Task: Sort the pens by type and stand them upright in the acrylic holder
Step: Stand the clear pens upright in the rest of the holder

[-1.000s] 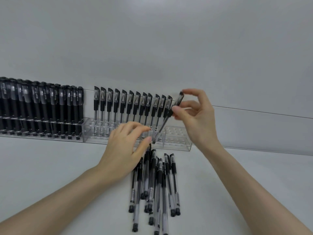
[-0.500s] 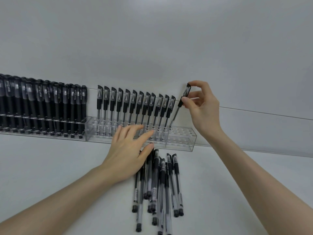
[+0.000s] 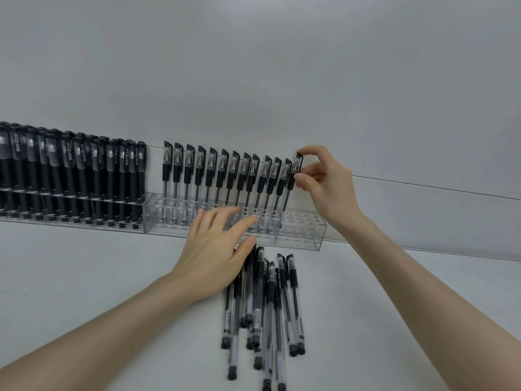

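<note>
At the row's right end in the clear acrylic holder [image 3: 299, 236], my right hand [image 3: 328, 186] pinches a black-capped clear pen [image 3: 296, 164] by its cap; my left hand [image 3: 214, 258] lies flat, fingers [image 3: 244, 222] straight, holding nothing.

- Acrylic holder [image 3: 301, 235]: clear, colourless.
- Standing pens [image 3: 231, 176], 12 o'clock: black caps and grips, clear barrels.
- Lettered pens [image 3: 70, 170], 9 o'clock: black bodies, white lettering.
- Loose pens [image 3: 270, 300], 6 o'clock: clear barrels, black caps.
- Table [image 3: 84, 263]: white.

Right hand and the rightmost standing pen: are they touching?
Touching. Head view shows the right hand pinching the rightmost standing pen by its cap between thumb and forefinger.
</note>
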The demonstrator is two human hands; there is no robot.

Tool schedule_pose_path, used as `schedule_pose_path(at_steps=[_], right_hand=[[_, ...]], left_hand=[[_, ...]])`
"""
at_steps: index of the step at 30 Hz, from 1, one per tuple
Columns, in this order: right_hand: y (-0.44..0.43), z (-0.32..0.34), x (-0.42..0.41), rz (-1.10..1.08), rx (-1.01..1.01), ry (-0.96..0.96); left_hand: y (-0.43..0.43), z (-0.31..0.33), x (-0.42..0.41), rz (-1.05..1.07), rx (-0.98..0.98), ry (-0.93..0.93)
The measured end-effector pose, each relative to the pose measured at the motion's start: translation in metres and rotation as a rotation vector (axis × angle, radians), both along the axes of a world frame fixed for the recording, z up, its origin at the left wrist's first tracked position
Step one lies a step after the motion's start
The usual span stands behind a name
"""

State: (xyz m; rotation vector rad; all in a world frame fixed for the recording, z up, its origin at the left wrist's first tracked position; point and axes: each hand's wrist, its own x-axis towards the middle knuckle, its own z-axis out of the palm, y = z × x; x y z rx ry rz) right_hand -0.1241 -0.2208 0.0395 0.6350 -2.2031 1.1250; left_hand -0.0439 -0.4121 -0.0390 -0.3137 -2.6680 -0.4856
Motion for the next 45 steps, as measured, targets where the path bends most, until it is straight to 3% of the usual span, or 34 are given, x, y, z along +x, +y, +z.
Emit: schedule_pose_path(at_steps=[12, 17, 20, 27, 32, 45], right_hand=[[0.001, -0.01, 0.016, -0.068, 0.046, 0.02], [-0.001, -0.031, 0.052, -0.007, 0.109, -0.085], [-0.005, -0.049, 0.069, 0.051, 0.184, -0.147], [-0.015, -0.076, 0.082, 0.113, 0.544, -0.271], [-0.015, -0.073, 0.085, 0.114, 0.56, -0.307], [-0.01, -0.074, 0.08, 0.118, 0.558, -0.341]], left_hand=[[0.005, 0.009, 0.008, 0.012, 0.012, -0.062], [0.006, 0.024, 0.022, 0.066, -0.077, -0.084], [0.008, 0.032, 0.043, 0.099, -0.119, -0.196], [0.018, 0.018, 0.075, 0.122, 0.158, -0.356], [0.016, 0.027, 0.063, 0.171, 0.371, -0.458], [-0.007, 0.024, 0.051, 0.051, 0.723, -0.474]])
